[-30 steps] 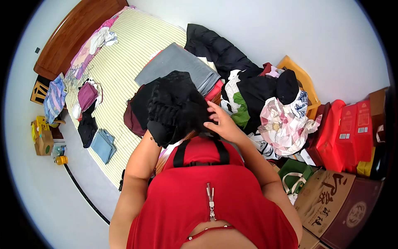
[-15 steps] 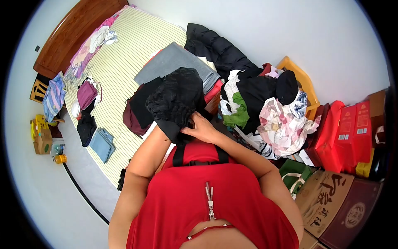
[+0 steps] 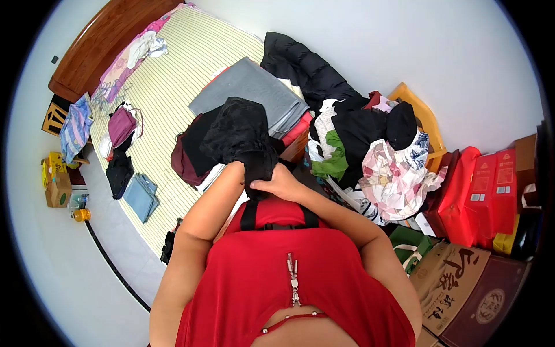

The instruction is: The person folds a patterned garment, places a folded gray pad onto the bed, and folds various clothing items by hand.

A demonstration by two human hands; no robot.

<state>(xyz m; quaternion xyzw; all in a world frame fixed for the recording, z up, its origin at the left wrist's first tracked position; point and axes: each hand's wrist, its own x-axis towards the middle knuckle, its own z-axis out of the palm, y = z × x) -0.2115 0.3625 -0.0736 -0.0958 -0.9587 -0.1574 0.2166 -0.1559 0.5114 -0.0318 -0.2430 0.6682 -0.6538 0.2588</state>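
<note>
In front of my chest a crumpled black garment (image 3: 238,130) hangs between my arms, its exact kind unclear. My right hand (image 3: 279,184) grips its lower edge, thumb on the near side and fingers curled behind. My left hand (image 3: 238,168) goes into or behind the cloth, so its fingers are hidden. Beneath and left of the garment lie a flat black piece of clothing (image 3: 198,141) and a maroon one (image 3: 186,165) on the bed. Just beyond is a folded grey cloth (image 3: 245,92) on a stack with red beneath.
The striped bed (image 3: 191,40) holds folded blue jeans (image 3: 140,196), a purple bundle (image 3: 121,128) and a black puffer jacket (image 3: 300,66). At right, mixed clothes (image 3: 352,130) heap on a yellow wooden chair (image 3: 428,118). Red boxes (image 3: 483,191) and cartons (image 3: 451,277) stand nearby.
The black garment has drawn in and shifted slightly left, its lower part bunched narrower between my hands. My right hand stays at its edge, while my left hand has sunk further out of sight.
</note>
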